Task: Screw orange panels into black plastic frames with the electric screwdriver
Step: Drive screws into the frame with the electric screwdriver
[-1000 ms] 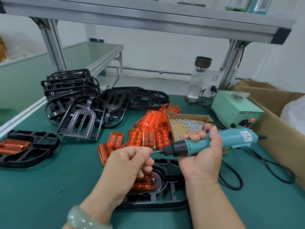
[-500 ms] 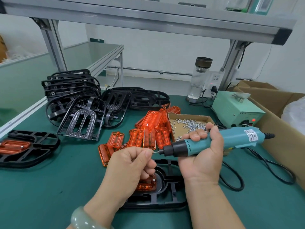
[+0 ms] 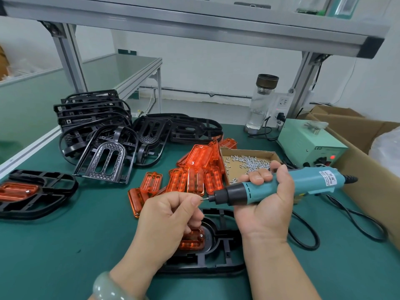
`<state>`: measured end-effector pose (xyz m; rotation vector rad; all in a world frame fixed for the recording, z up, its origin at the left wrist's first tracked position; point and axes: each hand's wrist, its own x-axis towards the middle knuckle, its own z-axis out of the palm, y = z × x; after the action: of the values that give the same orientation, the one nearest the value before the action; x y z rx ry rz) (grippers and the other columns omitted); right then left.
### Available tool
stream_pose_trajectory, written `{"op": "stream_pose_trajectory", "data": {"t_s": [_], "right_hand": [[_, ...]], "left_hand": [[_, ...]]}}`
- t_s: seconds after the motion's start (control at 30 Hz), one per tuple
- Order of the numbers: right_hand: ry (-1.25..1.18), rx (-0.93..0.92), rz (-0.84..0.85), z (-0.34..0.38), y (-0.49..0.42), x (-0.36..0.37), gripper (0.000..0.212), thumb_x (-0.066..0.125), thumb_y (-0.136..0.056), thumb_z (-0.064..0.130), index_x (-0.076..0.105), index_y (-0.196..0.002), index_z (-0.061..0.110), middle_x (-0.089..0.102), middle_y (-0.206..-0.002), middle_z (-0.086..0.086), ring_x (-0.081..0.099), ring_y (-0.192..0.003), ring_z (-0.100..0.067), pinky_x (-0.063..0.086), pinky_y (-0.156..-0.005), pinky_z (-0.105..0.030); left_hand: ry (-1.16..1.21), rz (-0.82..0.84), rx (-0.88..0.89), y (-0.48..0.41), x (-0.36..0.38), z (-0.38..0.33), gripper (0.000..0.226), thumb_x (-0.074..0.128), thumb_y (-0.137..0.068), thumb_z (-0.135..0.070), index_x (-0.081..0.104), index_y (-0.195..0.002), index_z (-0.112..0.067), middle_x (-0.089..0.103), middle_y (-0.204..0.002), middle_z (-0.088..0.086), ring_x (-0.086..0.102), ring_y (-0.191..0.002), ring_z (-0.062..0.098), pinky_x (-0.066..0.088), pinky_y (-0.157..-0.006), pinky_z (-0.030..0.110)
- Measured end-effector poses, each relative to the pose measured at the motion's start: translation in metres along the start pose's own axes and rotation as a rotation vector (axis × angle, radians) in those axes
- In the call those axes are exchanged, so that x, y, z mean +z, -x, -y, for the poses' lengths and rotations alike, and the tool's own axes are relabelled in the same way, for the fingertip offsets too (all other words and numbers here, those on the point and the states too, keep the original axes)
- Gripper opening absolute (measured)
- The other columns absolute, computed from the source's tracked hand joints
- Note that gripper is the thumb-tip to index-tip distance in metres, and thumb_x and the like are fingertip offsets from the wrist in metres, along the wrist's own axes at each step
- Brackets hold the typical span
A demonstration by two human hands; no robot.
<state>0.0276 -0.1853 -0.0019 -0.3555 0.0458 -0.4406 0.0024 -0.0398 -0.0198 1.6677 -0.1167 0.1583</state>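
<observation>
Head view, bench at mid-task.

- Change over the last second: very little. Both hands sit at the same spot at 6 o'clock in the frame. The tail of the electric screwdriver (image 3: 303, 182) has lifted slightly towards 2 o'clock, and the left fingertips have stayed closed against the bit (image 3: 205, 199).
- Left hand (image 3: 171, 215): thumb and forefinger pinched together at the bit's tip, other fingers curled under. What they pinch is probably a screw, but it is hidden by the fingertips.
- Right hand (image 3: 266, 204): wrapped round the screwdriver's barrel, tool lying nearly level with its nose pointing to 9 o'clock.
- Black frame (image 3: 218, 256) lies flat on the green table (image 3: 65, 245) directly beneath the hands, with an orange panel (image 3: 193, 240) seated in it, partly covered by the left hand.
- Screw box (image 3: 236, 176) at 1 o'clock of the hands; loose orange panels (image 3: 194, 169) at 12 o'clock; stacked frames (image 3: 97, 118) at 10 o'clock; one assembled frame (image 3: 28, 191) at far 9 o'clock.

Reading: the screw is being loaded onto the bit and driving has not started. Next, I judge, the tool has to tip down onto a panel hole.
</observation>
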Motion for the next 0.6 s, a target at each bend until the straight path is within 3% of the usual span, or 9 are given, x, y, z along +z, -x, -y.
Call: {"op": "stream_pose_trajectory", "data": {"t_s": [0.13, 0.27, 0.4, 0.6], "right_hand": [[-0.009, 0.0, 0.005, 0.0009, -0.001, -0.0005, 0.011, 0.061, -0.08, 0.029, 0.054, -0.087, 0.024, 0.045, -0.06, 0.012, 0.046, -0.047, -0.004, 0.049, -0.057, -0.02], [0.002, -0.005, 0.002, 0.0007, -0.0001, -0.0006, 0.008, 0.059, -0.083, 0.028, 0.054, -0.088, 0.023, 0.045, -0.059, 0.011, 0.046, -0.047, -0.004, 0.049, -0.057, -0.02], [0.013, 0.002, 0.005, -0.0004, 0.0005, -0.0003, 0.004, 0.055, -0.088, 0.027, 0.054, -0.088, 0.023, 0.045, -0.058, 0.011, 0.045, -0.047, -0.004, 0.048, -0.057, -0.019], [0.015, 0.012, 0.027, -0.0015, 0.001, -0.0001, 0.004, 0.054, -0.088, 0.027, 0.054, -0.087, 0.023, 0.044, -0.058, 0.011, 0.044, -0.046, -0.004, 0.048, -0.057, -0.02]], "left_hand": [[0.055, 0.049, -0.025, 0.0031, -0.0029, 0.002, 0.01, 0.065, -0.083, -0.02, 0.072, -0.087, -0.025, 0.074, -0.076, -0.003, 0.07, -0.068, 0.008, 0.049, -0.054, 0.012], [0.019, -0.015, -0.018, 0.0035, -0.0044, 0.0043, 0.016, 0.068, -0.082, -0.014, 0.073, -0.076, -0.027, 0.073, -0.072, -0.003, 0.07, -0.067, 0.009, 0.049, -0.052, 0.013], [-0.021, -0.022, 0.006, 0.0021, -0.0037, 0.0036, 0.025, 0.067, -0.082, -0.012, 0.072, -0.077, -0.036, 0.072, -0.068, -0.005, 0.068, -0.062, 0.006, 0.047, -0.049, 0.012], [-0.027, 0.021, 0.032, 0.0014, -0.0095, 0.0013, 0.027, 0.068, -0.081, -0.009, 0.073, -0.077, -0.035, 0.072, -0.068, -0.004, 0.069, -0.062, 0.007, 0.047, -0.05, 0.011]]}}
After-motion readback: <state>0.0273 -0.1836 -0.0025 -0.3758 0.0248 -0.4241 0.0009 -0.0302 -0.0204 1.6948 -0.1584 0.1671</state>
